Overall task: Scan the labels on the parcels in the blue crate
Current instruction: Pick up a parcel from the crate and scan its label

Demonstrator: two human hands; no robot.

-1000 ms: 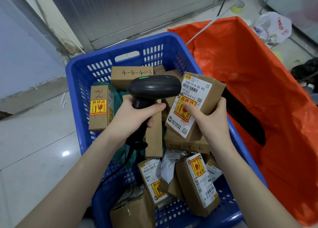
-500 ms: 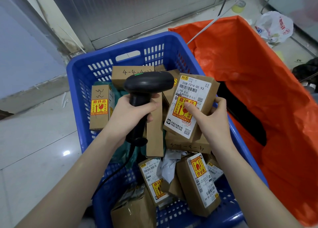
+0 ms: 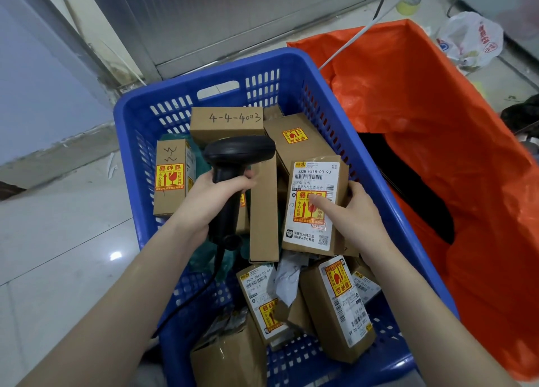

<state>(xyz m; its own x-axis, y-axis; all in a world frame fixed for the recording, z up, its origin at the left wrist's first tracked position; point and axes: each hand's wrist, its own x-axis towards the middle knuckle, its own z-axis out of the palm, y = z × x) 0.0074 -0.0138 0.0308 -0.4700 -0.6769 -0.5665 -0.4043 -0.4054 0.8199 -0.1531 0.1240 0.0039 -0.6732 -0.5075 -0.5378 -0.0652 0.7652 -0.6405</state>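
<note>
1. Lowering since a second ago, the labelled parcel [image 3: 313,205] now rests low in the blue crate [image 3: 204,77]; its scan looks finished, so another parcel seems due.
2. Right hand [image 3: 354,214] is clamped on that parcel, thumb across its label.
3. Left hand [image 3: 215,195] is wrapped tight round the scanner [image 3: 237,159], head raised over the boxes.

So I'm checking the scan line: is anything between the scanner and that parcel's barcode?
Mostly no. The right hand holds the parcel face up; its thumb lies on the yellow fragile sticker, below the barcode. The scanner in the left hand sits beside it.
</note>
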